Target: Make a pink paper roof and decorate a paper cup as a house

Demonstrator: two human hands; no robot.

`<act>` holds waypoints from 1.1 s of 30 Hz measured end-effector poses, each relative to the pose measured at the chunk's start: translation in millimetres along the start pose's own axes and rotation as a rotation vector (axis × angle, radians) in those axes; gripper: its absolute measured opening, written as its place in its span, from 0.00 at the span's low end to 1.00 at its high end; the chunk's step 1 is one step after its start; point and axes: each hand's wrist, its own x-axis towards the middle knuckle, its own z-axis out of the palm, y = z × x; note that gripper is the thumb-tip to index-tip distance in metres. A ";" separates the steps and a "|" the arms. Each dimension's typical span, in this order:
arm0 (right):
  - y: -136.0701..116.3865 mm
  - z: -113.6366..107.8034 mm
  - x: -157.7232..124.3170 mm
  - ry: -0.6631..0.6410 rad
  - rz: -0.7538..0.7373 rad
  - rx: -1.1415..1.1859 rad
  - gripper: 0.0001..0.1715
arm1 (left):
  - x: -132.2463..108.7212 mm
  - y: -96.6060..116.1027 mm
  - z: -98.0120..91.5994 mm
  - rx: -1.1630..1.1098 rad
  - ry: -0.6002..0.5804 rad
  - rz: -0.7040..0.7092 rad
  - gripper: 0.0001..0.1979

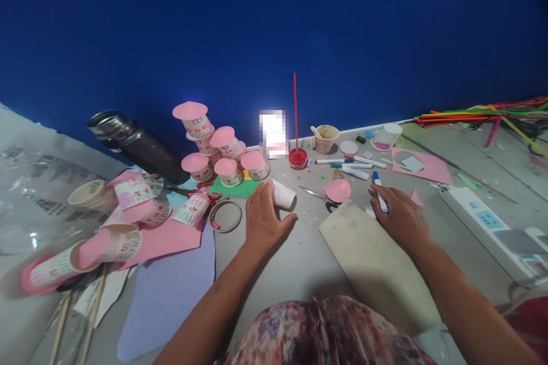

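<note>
A small white paper cup (284,194) lies tilted on its side at the middle of the table. My left hand (264,215) is around its left end, fingers behind it and thumb stretched out in front. Farther right, my right hand (401,215) has its fingertips on a blue-and-white marker (380,193), its blue end pointing away from me. Beyond the left hand stand several decorated paper cups with pink paper cone roofs (228,171), some stacked. A roll of tape (225,216) rests left of my left hand. Between the hands lie scissors (313,191) and a pink paper cone (338,190).
More decorated cups (149,211) crowd the left beside a dark flask (137,142). Several markers (342,162), a red pot with an upright stick (297,158) and a patterned cup (326,140) stand behind. A cream sheet (377,262) lies near me, a power strip (488,228) at right.
</note>
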 end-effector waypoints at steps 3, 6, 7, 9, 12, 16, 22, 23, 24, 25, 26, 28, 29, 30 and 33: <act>1.1 2.7 -1.0 -0.037 0.058 0.007 0.20 | 4.5 -2.5 7.1 -0.029 0.052 -0.049 0.39; 2.7 2.4 -1.7 -0.062 0.117 0.020 0.20 | 6.4 -5.4 10.7 -0.099 0.074 -0.089 0.40; 3.0 2.0 -1.6 -0.065 0.144 0.023 0.21 | 6.3 -5.7 10.2 -0.134 0.076 -0.096 0.42; 3.0 0.8 -1.0 -0.074 0.210 0.039 0.25 | 5.4 -5.5 7.0 -0.208 0.076 -0.124 0.42; 2.2 -1.0 0.4 -0.103 0.287 0.093 0.32 | 4.6 -6.1 -0.8 -0.302 0.098 -0.233 0.38; 3.7 -1.0 0.7 -0.101 0.328 0.123 0.33 | 9.9 -12.3 -7.3 -0.428 0.164 -0.366 0.18; 10.6 5.0 -0.9 0.080 0.309 0.200 0.23 | 20.1 -17.8 -3.2 -0.579 0.143 -0.385 0.04; 11.0 5.8 -0.6 0.104 0.302 0.230 0.21 | 20.6 -17.2 -1.9 -0.611 0.143 -0.393 0.03; 11.0 6.2 -0.1 0.121 0.297 0.259 0.20 | 20.7 -16.2 -0.6 -0.648 0.144 -0.403 0.03; 10.6 6.2 0.5 0.130 0.295 0.285 0.20 | 20.7 -15.1 0.3 -0.691 0.145 -0.414 0.03; 9.8 5.6 1.2 0.133 0.296 0.305 0.20 | 20.7 -14.1 0.7 -0.739 0.145 -0.427 0.02; 6.3 2.1 2.3 0.135 0.296 0.334 0.20 | 20.6 -12.3 -0.9 -0.859 0.128 -0.460 0.03; 3.2 -1.2 2.7 0.136 0.294 0.346 0.20 | 20.4 -11.5 -3.1 -0.930 0.106 -0.480 0.05; -1.2 -5.7 3.0 0.130 0.297 0.372 0.20 | 19.9 -10.7 -6.4 -1.008 0.072 -0.502 0.07; -24.2 -24.8 4.8 0.039 0.363 0.597 0.20 | 15.2 -7.4 -20.5 -1.264 -0.085 -0.567 0.14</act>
